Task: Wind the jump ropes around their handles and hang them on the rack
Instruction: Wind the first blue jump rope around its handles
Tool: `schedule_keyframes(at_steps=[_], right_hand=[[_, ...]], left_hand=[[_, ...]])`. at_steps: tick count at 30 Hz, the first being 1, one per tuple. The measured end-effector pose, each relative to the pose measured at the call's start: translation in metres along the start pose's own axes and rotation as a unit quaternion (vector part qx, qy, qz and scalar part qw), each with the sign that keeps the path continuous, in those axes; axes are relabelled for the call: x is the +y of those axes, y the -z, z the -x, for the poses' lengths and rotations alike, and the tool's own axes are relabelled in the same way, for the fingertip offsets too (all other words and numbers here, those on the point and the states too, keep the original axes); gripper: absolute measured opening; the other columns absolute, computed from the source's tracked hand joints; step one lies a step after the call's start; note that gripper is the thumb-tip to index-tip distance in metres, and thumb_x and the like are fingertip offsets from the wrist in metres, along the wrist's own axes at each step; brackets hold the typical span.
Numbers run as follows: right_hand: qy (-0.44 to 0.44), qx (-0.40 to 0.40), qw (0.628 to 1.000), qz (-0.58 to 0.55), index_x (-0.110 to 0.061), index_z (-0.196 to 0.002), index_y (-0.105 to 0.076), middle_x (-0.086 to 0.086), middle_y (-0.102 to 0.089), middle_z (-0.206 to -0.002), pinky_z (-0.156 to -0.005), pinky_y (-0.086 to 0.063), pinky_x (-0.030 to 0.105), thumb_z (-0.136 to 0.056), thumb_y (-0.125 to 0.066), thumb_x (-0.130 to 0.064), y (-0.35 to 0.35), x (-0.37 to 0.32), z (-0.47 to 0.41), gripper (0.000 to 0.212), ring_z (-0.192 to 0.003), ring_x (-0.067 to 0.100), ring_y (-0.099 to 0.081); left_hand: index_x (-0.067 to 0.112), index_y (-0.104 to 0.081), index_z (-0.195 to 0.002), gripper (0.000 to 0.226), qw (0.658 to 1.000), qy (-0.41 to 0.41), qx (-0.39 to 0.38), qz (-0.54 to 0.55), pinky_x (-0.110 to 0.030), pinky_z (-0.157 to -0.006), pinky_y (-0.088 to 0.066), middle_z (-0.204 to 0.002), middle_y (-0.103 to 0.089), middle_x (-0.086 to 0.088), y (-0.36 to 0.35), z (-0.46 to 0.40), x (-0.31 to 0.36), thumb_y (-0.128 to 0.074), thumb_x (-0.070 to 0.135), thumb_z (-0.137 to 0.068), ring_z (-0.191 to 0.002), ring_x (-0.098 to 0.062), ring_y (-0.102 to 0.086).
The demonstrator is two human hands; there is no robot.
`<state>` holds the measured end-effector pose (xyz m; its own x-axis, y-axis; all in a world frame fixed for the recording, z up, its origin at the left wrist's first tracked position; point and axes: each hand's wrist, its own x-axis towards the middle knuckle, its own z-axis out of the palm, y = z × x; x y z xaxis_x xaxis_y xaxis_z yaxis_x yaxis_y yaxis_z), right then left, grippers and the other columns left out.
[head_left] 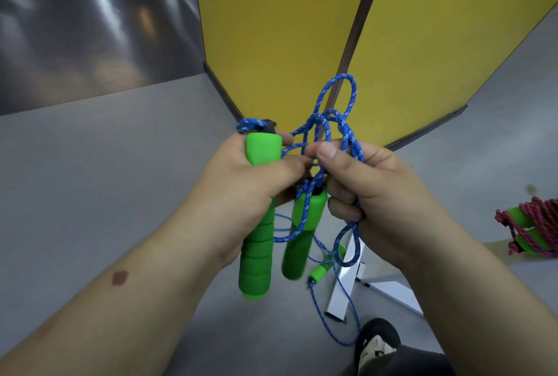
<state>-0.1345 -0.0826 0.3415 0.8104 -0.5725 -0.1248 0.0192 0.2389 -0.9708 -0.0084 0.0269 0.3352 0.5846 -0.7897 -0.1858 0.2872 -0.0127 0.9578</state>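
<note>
Both forearms fill the lower frame, cut off at its edges. Left hand [241, 176] is closed round a green foam handle [258, 224], which hangs nearly upright; its fingers are hidden behind the foam. Right hand [377, 194] pinches a tangle of blue rope [332, 122] between thumb and curled fingers, loops rising above the knuckles — how many strands it holds cannot be told. A second green handle [303, 233] dangles between the two hands, its top lost in the rope. Below, partly hidden, another small green handle [320, 271] lies on the grey floor [105, 164] with blue cord trailing to a dark shoe [377, 342]. White metal legs [347, 285] show behind the right wrist — what they carry is out of sight. At right a pink-wound rope [531, 224] is cropped by the frame.
</note>
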Motion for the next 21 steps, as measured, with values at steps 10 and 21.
schedule_keyframes(at_steps=[10, 21], right_hand=[[0.009, 0.051, 0.998, -0.031, -0.005, -0.104, -0.071, -0.005, -0.070, -0.077, -0.043, -0.023, 0.019, -0.085, -0.066, -0.025, 0.000, 0.003, -0.002, 0.028, -0.054, 0.009, -0.028], [0.072, 0.241, 0.914, 0.318, -0.033, -0.117, -0.060, -0.013, -0.060, -0.116, -0.088, -0.044, 0.026, -0.090, -0.061, -0.055, 0.001, 0.012, 0.001, 0.035, -0.106, 0.004, -0.055]], left_hand=[[0.028, -0.068, -0.108, 0.044, 0.995, -0.040, -0.037, -0.088, -0.043, -0.082, -0.061, -0.095, -0.076, -0.004, -0.007, 0.001, -0.011, -0.082, 0.018, -0.068, -0.087, -0.022, -0.077], [0.025, -0.065, -0.110, 0.036, 0.997, -0.029, 0.071, -0.016, -0.043, -0.074, -0.060, -0.089, -0.076, -0.003, -0.001, -0.003, -0.004, -0.084, 0.009, -0.084, -0.081, -0.020, -0.076]])
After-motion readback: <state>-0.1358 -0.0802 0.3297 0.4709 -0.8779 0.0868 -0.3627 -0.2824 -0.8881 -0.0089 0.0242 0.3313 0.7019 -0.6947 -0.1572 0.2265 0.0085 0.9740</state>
